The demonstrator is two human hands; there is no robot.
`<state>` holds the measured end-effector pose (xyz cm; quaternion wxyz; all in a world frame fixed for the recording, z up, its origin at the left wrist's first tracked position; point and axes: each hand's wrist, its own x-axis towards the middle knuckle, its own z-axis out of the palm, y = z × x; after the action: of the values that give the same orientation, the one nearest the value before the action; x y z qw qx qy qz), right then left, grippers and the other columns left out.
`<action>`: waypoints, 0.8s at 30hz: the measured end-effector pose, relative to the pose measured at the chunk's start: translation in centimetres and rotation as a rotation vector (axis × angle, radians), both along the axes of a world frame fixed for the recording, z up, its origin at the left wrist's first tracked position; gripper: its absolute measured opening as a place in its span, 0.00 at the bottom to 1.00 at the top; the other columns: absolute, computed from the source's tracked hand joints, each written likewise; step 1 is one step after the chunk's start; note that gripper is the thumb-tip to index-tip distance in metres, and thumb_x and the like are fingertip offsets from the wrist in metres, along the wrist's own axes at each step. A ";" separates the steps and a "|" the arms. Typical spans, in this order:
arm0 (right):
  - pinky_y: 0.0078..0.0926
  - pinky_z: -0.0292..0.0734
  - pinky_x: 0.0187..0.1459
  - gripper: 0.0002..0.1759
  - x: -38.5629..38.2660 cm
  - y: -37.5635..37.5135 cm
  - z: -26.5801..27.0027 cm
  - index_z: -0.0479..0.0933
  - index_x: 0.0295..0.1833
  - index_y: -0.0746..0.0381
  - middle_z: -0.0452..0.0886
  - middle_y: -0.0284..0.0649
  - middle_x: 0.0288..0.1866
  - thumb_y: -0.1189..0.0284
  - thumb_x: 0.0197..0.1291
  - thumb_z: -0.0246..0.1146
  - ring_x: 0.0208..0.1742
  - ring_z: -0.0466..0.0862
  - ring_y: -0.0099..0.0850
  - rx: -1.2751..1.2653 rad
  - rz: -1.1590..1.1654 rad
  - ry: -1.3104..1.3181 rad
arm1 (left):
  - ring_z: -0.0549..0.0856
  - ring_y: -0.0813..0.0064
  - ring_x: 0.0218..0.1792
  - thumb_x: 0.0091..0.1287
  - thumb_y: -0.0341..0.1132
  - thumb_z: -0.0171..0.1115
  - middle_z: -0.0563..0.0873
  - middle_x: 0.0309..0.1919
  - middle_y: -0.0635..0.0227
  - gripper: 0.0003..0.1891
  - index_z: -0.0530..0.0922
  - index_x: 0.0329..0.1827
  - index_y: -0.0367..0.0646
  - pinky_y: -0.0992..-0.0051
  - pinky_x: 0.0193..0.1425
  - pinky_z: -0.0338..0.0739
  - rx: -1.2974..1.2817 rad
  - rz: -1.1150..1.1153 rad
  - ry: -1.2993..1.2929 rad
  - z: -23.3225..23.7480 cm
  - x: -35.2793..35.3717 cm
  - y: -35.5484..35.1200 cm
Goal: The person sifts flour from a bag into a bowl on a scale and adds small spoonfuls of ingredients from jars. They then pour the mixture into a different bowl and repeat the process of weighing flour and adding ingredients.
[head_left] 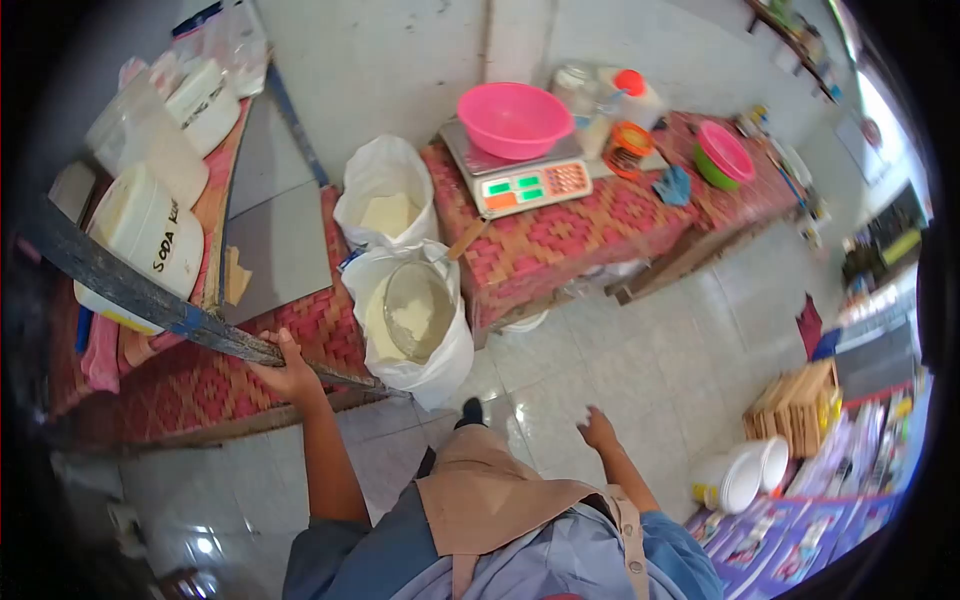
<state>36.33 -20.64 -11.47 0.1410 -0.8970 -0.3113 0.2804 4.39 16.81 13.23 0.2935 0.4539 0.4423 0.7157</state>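
My left hand [287,372] is closed around the dark, worn shelf post [180,318] at the left. Beside it stand two white sacks; the nearer sack [455,350] holds pale powder with a round sieve-like pan [418,312] lying in it. More pale powder fills the farther sack [385,160]. My right hand [599,429] hangs over the tiled floor, away from any object, its fingers loosely apart with nothing in them.
A pink bowl [515,120] sits on a digital scale [533,190] on the red patterned table [560,245]. Jars and a pink-and-green basin stand farther right. White tubs [160,240] line the left shelf. Buckets [738,482] and a wooden crate [795,410] are at the right.
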 end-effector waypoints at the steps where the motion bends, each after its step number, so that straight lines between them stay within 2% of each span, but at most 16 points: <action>1: 0.34 0.66 0.52 0.27 1.0 5.2 1.6 0.65 0.53 0.67 0.72 0.50 0.48 0.70 0.45 0.61 0.51 0.72 0.44 0.161 0.023 -0.004 | 0.72 0.80 0.30 0.59 0.32 0.56 0.71 0.36 0.65 0.14 0.65 0.43 0.34 0.84 0.30 0.69 -0.028 0.054 0.051 0.7 0.5 0.0; 2: 0.36 0.66 0.52 0.22 1.9 10.2 2.0 0.68 0.48 0.67 0.73 0.50 0.46 0.71 0.45 0.59 0.49 0.72 0.44 0.412 0.223 -0.168 | 0.72 0.78 0.30 0.61 0.31 0.53 0.71 0.36 0.65 0.13 0.65 0.43 0.33 0.82 0.31 0.70 -0.081 0.150 0.037 1.5 1.5 -0.3; 3: 0.37 0.65 0.51 0.19 2.2 15.8 3.9 0.70 0.46 0.66 0.73 0.50 0.46 0.73 0.45 0.58 0.49 0.72 0.45 0.469 0.320 -0.170 | 0.72 0.78 0.30 0.61 0.31 0.53 0.71 0.36 0.65 0.13 0.65 0.43 0.33 0.82 0.31 0.70 -0.081 0.186 0.040 1.4 2.0 0.0; 5: 0.37 0.65 0.50 0.20 1.8 26.1 8.0 0.68 0.46 0.64 0.71 0.49 0.47 0.72 0.43 0.59 0.51 0.70 0.45 0.622 0.616 -0.244 | 0.70 0.82 0.22 0.60 0.40 0.55 0.71 0.32 0.68 0.18 0.63 0.44 0.37 0.83 0.26 0.67 -0.017 0.326 -0.018 0.9 2.3 0.4; 6: 0.40 0.64 0.50 0.17 1.5 30.7 8.9 0.70 0.44 0.60 0.71 0.45 0.47 0.71 0.44 0.59 0.49 0.71 0.41 0.608 0.713 -0.319 | 0.70 0.82 0.22 0.60 0.40 0.55 0.71 0.32 0.68 0.18 0.63 0.44 0.37 0.83 0.26 0.67 -0.019 0.368 -0.016 0.3 2.1 0.9; 8: 0.46 0.59 0.52 0.17 1.4 37.8 9.7 0.71 0.42 0.58 0.70 0.43 0.48 0.64 0.45 0.59 0.49 0.72 0.38 0.628 0.819 -0.721 | 0.67 0.82 0.18 0.58 0.53 0.52 0.70 0.26 0.68 0.25 0.64 0.41 0.35 0.85 0.22 0.63 0.221 0.317 0.071 -1.1 1.4 1.8; 9: 0.46 0.59 0.52 0.17 2.0 40.7 9.6 0.71 0.42 0.58 0.70 0.43 0.48 0.64 0.45 0.59 0.49 0.72 0.38 0.637 0.873 -0.697 | 0.67 0.82 0.18 0.58 0.53 0.52 0.70 0.26 0.68 0.25 0.64 0.41 0.35 0.85 0.22 0.63 0.204 0.370 0.083 -1.1 1.4 1.9; 11: 0.51 0.53 0.55 0.21 3.4 45.4 8.7 0.69 0.44 0.58 0.68 0.42 0.51 0.60 0.44 0.60 0.50 0.72 0.34 0.258 1.092 -0.831 | 0.65 0.84 0.16 0.55 0.61 0.48 0.67 0.21 0.70 0.31 0.63 0.38 0.36 0.86 0.18 0.59 0.196 0.476 0.119 -0.8 2.2 2.2; 12: 0.51 0.53 0.55 0.21 3.6 46.4 8.3 0.69 0.44 0.58 0.68 0.42 0.51 0.60 0.44 0.60 0.50 0.72 0.34 0.271 1.136 -0.813 | 0.65 0.83 0.18 0.57 0.60 0.46 0.66 0.20 0.70 0.28 0.65 0.33 0.37 0.85 0.21 0.60 0.138 0.450 0.065 -0.7 2.4 2.0; 14: 0.47 0.61 0.52 0.25 3.7 49.2 8.2 0.69 0.45 0.61 0.71 0.43 0.49 0.57 0.43 0.61 0.50 0.74 0.35 -0.080 1.235 -0.713 | 0.64 0.83 0.16 0.55 0.62 0.46 0.66 0.19 0.70 0.30 0.64 0.32 0.37 0.85 0.18 0.59 0.135 0.549 0.086 -1.2 2.3 2.6; 15: 0.47 0.61 0.52 0.25 3.1 50.0 8.0 0.69 0.45 0.61 0.71 0.43 0.49 0.57 0.43 0.61 0.50 0.74 0.35 -0.073 1.272 -0.705 | 0.64 0.83 0.14 0.53 0.65 0.47 0.65 0.18 0.71 0.32 0.64 0.31 0.37 0.85 0.15 0.57 0.127 0.605 0.096 -1.5 2.3 2.5; 17: 0.42 0.68 0.48 0.25 2.3 50.8 8.1 0.69 0.44 0.62 0.75 0.44 0.45 0.55 0.46 0.60 0.47 0.76 0.44 -0.394 1.096 -0.298 | 0.63 0.83 0.15 0.51 0.67 0.47 0.65 0.18 0.71 0.33 0.65 0.30 0.37 0.85 0.16 0.57 0.087 0.692 0.087 -1.2 2.7 2.6; 18: 0.39 0.72 0.42 0.24 0.7 50.2 11.3 0.74 0.43 0.62 0.77 0.43 0.42 0.56 0.43 0.62 0.45 0.77 0.42 -0.396 1.409 -0.363 | 0.63 0.83 0.15 0.50 0.68 0.47 0.65 0.18 0.71 0.34 0.65 0.30 0.37 0.86 0.16 0.57 0.087 0.688 0.102 -1.0 2.7 2.6; 20: 0.36 0.72 0.43 0.19 -1.4 50.2 8.4 0.78 0.40 0.59 0.78 0.43 0.42 0.60 0.42 0.63 0.45 0.78 0.38 -0.324 1.425 -0.251 | 0.63 0.83 0.15 0.49 0.69 0.47 0.65 0.18 0.71 0.36 0.65 0.30 0.36 0.86 0.16 0.56 0.091 0.689 0.081 -1.2 2.6 2.7; 22: 0.33 0.74 0.41 0.15 -5.4 51.3 10.9 0.79 0.37 0.58 0.79 0.43 0.41 0.63 0.44 0.62 0.42 0.79 0.37 -0.602 1.608 -0.135 | 0.64 0.83 0.15 0.48 0.70 0.48 0.65 0.18 0.71 0.37 0.66 0.30 0.36 0.86 0.16 0.56 0.093 0.714 0.077 -1.2 2.7 2.8; 24: 0.33 0.74 0.40 0.15 -5.8 53.0 7.1 0.79 0.36 0.60 0.79 0.43 0.39 0.62 0.44 0.60 0.41 0.79 0.37 -0.485 1.752 -0.283 | 0.64 0.84 0.15 0.45 0.71 0.49 0.66 0.17 0.72 0.39 0.68 0.32 0.35 0.86 0.16 0.56 0.055 0.745 0.044 -1.5 2.7 2.6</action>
<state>30.51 32.38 -4.40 -0.3533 -0.3716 -0.8265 0.2323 7.09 19.40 11.74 -0.0090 0.2848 0.5641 0.7750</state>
